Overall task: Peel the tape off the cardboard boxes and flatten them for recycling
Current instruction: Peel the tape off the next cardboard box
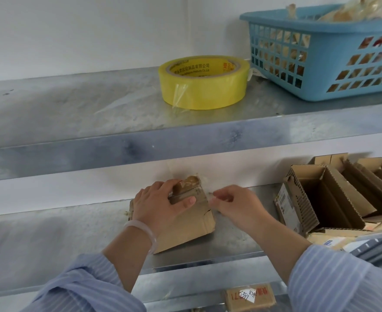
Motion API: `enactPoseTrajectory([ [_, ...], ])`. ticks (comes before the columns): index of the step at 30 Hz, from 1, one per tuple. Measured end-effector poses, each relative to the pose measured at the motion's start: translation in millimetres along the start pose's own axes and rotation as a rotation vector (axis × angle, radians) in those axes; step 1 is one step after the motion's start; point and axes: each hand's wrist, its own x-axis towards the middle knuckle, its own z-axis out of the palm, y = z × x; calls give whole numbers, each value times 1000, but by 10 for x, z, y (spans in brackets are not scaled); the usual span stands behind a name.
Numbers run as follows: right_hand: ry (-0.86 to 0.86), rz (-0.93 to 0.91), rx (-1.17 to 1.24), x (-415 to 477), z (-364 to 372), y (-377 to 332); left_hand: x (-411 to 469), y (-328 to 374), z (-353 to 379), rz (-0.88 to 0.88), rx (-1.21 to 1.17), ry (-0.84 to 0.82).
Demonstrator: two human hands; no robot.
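A small brown cardboard box (193,224) lies on the lower metal shelf (50,239), its taped end turned up toward the wall. My left hand (160,206) presses down on top of it, thumb across the front face. Just to the right of the box, my right hand (232,204) has its fingertips pinched together on what looks like a thin clear strip of tape coming off the box's right edge. The tape itself is hard to make out.
Several opened cardboard boxes (334,197) stand crowded at the right of the lower shelf. On the upper shelf (73,109) sit a yellow tape roll (202,83) and a blue plastic basket (325,55). A labelled carton (250,297) lies below.
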Motion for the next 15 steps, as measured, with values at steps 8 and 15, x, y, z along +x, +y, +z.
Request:
enactPoseTrajectory([
  [8, 48, 36, -67, -42, 161, -22, -60, 44, 16, -23, 18, 37],
  [15, -99, 55, 142, -95, 102, -99, -93, 40, 21, -13, 17, 42],
])
